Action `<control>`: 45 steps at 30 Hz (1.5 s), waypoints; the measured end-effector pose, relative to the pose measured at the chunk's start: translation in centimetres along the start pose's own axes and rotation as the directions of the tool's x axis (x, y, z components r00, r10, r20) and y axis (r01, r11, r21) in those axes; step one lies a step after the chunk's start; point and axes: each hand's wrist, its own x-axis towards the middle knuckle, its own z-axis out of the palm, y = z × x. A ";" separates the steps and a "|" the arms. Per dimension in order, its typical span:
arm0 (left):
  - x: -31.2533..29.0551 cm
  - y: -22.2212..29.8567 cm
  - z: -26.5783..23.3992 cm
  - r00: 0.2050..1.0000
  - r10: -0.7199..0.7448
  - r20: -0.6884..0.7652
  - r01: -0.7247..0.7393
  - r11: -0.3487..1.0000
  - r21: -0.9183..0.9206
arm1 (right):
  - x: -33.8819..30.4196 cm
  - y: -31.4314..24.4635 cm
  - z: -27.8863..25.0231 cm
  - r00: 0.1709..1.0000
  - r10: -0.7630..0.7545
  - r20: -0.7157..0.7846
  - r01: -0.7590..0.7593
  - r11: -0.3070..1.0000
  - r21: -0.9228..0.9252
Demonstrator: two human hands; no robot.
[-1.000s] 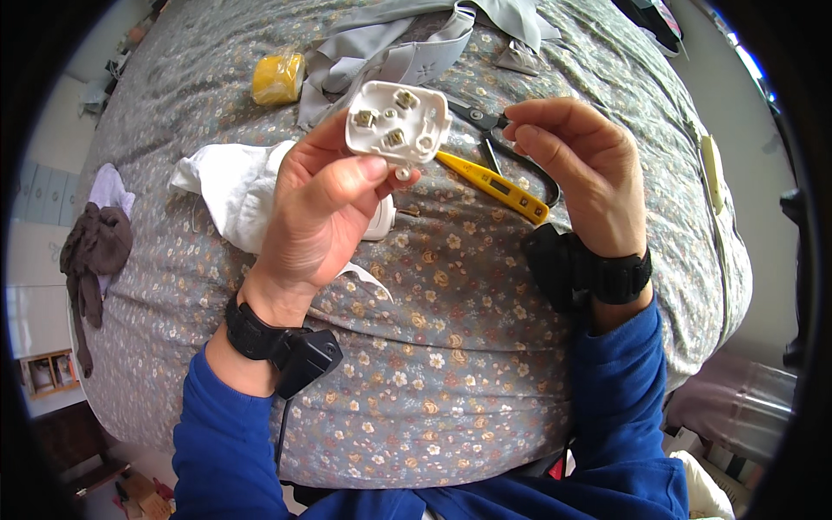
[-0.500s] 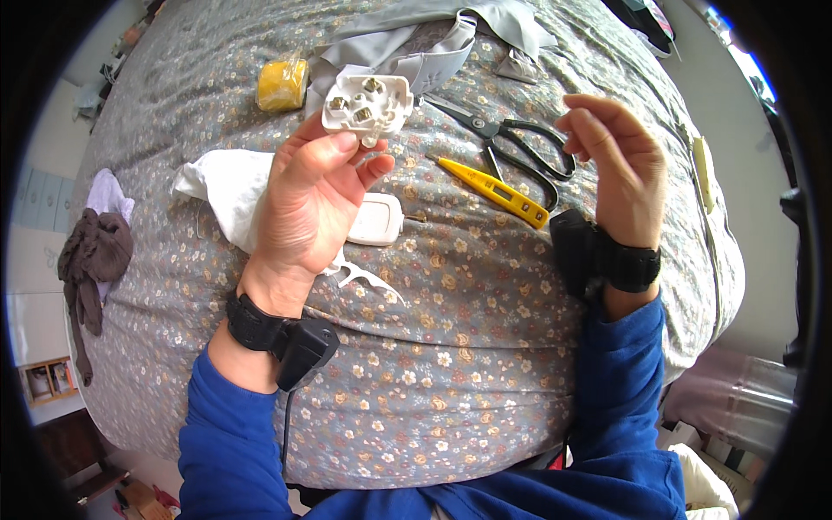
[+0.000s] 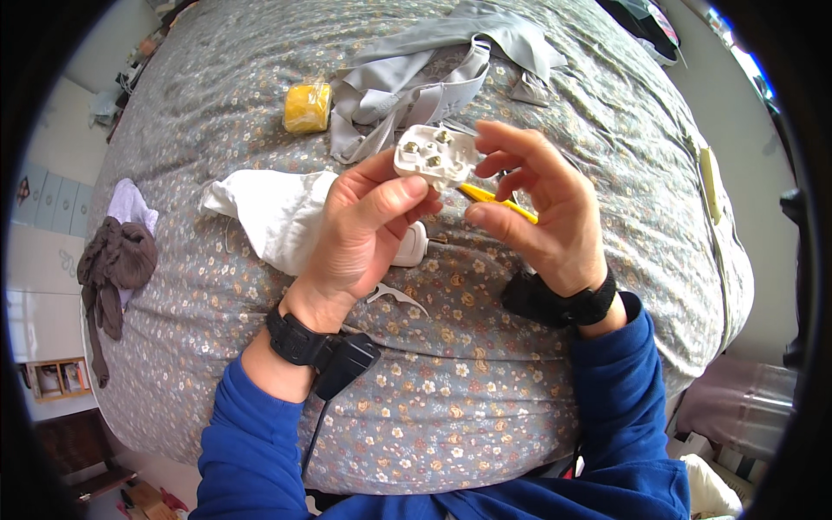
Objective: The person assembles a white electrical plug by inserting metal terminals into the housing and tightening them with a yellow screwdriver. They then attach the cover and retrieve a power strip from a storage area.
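My left hand holds up an opened white plug housing between thumb and fingers. Brass-coloured metal terminals show inside its shell. Close to the housing's right edge is my right hand, fingers apart and curved, with nothing visible in it; whether a fingertip touches the edge I cannot tell. Behind that hand lies a yellow pen-shaped voltage tester, partly covered, and the black-handled scissors are almost wholly hidden there. Below the housing, a white rounded plastic piece with a metal pin lies partly behind my left hand.
A white cloth and a thin curved white strip lie on the flowered bedspread. Farther off are a wrapped yellow roll and grey fabric. Dark clothing rests at the left edge.
My right hand has come left and down to beside the plug housing, covering the scissors and part of the tester. My left hand and the housing have shifted right and lower in view.
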 end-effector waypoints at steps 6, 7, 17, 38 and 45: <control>-0.1 -0.1 1.0 0.997 0.033 0.075 -0.040 0.995 0.087 | 0.2 -0.2 0.5 0.998 0.055 0.011 -0.055 0.998 -0.031; -0.1 -0.1 1.0 0.996 0.037 0.081 -0.045 0.994 0.101 | 0.2 -0.2 0.5 0.997 0.070 0.015 -0.069 0.997 -0.014; -0.3 -0.4 0.9 0.991 0.061 0.116 -0.083 0.978 0.192 | -0.3 -0.4 0.0 0.994 0.095 0.055 -0.095 0.995 0.007; -0.9 0.4 2.5 0.994 0.089 -0.060 -0.059 0.922 0.383 | -0.4 -0.9 1.0 0.982 -0.181 -0.050 0.152 0.921 -0.358; -1.1 0.6 2.7 0.994 -0.011 -0.111 0.042 0.958 0.283 | -0.5 -1.0 1.3 0.967 -0.248 -0.061 0.200 0.883 -0.424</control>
